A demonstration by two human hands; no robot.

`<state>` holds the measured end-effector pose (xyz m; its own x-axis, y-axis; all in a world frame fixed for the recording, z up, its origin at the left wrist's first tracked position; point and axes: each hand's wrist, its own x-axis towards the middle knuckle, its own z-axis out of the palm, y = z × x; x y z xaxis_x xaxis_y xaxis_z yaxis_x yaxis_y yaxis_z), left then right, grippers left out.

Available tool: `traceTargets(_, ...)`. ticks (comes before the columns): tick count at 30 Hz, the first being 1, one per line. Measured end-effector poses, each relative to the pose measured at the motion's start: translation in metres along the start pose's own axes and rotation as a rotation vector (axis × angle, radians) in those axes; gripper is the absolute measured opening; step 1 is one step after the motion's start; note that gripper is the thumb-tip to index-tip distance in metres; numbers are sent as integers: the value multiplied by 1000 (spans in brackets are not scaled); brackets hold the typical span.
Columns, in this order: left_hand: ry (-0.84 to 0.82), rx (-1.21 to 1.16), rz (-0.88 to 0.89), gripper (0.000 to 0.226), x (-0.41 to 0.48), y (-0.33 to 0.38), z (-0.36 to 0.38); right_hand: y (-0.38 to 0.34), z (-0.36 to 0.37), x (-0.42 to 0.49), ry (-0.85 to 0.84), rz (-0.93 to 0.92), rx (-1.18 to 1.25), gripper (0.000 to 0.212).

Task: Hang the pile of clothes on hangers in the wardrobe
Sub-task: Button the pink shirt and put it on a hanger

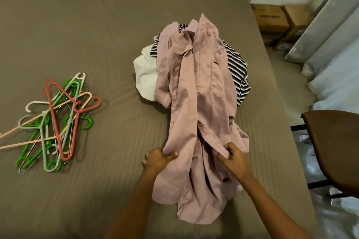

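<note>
From the head camera, a pale pink button-up cotton shirt (196, 91) with a chest pocket lies lengthwise on a bed covered by a taupe striped sheet (97, 35). Its collar points to the far end and its hem is bunched at the near edge. The upper half of the shirt rests on top of a small pile of clothes. A white garment (144, 72) sticks out from under it on the left and a navy-and-white striped garment (238, 70) on the right.

The left hand (158, 159) grips the shirt's left front panel low down, with the thumb on top of the cloth and the fingers (172, 155) curled around a fold. The right hand (236, 159) pinches the opposite front edge near the button strip, its fingers (228, 148) closed on the fabric. Both forearms reach in from the bottom of the view.

Well apart from the clothes, on the left side of the bed, lies a loose tangle of plastic hangers (55, 122) in green, red, peach and pale mint, with a thin wire one among them.

Beyond the bed on the right stand brown cardboard boxes (272, 19) beside pale curtains (330, 25). A brown padded surface on a black frame (336, 147) is just beside the bed's right edge.
</note>
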<state>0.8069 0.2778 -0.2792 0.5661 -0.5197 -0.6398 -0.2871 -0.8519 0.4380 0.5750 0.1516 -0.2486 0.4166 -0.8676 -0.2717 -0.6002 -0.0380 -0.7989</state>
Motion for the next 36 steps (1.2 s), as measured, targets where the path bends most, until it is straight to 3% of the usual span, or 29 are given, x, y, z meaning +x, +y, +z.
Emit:
traceTargets(3,182,137,88,55,-28,12,3,-4,8,-21,-87,10,165,28)
traceTargets(6,253,315,277,43,-64,26,14,-16,14,-44,-75,-23,245,34)
traceTargets(9,150,196,375,36,-96,39,18,-24,19,-61,-80,38,276,27)
traceTargets(11,137,46,324,39,-116,45,14,-29,21,-71,-80,71,271,18)
traceTargets(16,297,-6,248,38,-149,41,6,-50,5,-88,-13,187,376,8)
traceTargets(18,206,-152,248,27,-155,40,4,-55,-2,-94,-20,206,401,17)
traceTargets(22,-166,-771,86,18,-175,46,-2,-66,-8,-110,-48,203,452,19)
traceTargets(28,-434,-989,55,17,-188,44,-10,-77,-17,-124,-61,268,584,12)
traceTargets(34,-271,-1158,43,15,-199,48,-26,-93,-36,-132,-199,425,772,14)
traceTargets(36,-306,-1232,50,16,-201,52,-33,-98,-42,-136,-232,416,767,19)
